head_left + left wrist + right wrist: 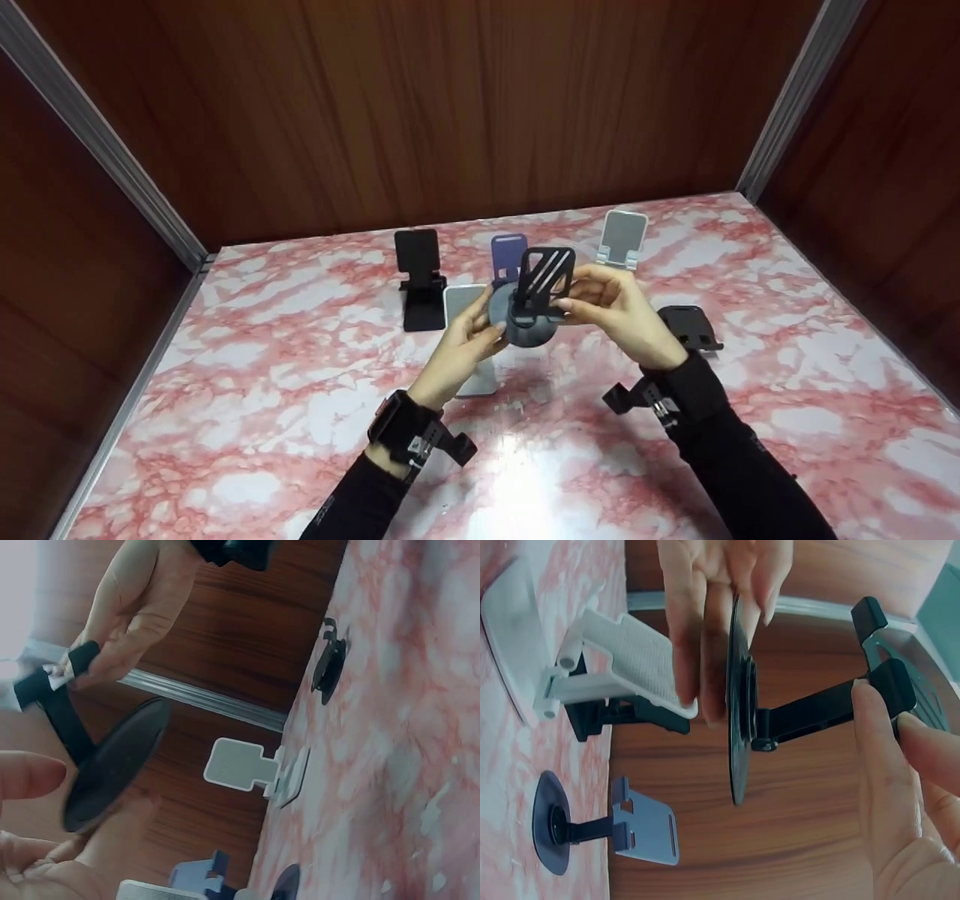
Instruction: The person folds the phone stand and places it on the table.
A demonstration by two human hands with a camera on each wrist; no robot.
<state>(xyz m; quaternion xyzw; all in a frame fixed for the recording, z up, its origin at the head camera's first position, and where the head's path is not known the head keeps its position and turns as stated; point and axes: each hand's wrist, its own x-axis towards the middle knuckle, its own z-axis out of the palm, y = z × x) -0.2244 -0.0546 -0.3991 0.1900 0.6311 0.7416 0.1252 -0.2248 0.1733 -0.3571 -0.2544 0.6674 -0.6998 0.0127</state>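
A black phone stand with a round base and a slotted back plate is held up above the table between both hands. My left hand holds the rim of the round base, its thumb on one face and fingers on the other. With thumb and fingers, my right hand pinches the back plate near its lower hooked edge. In the right wrist view the connecting arm leans out from the base, and the plate is tilted on its end. The left palm is partly hidden behind the base.
Behind the hands stand a black phone stand, a purple one and a white-and-grey one. Another white stand is partly covered by the left hand. A low dark stand sits by the right wrist. Wooden panels enclose the marbled table.
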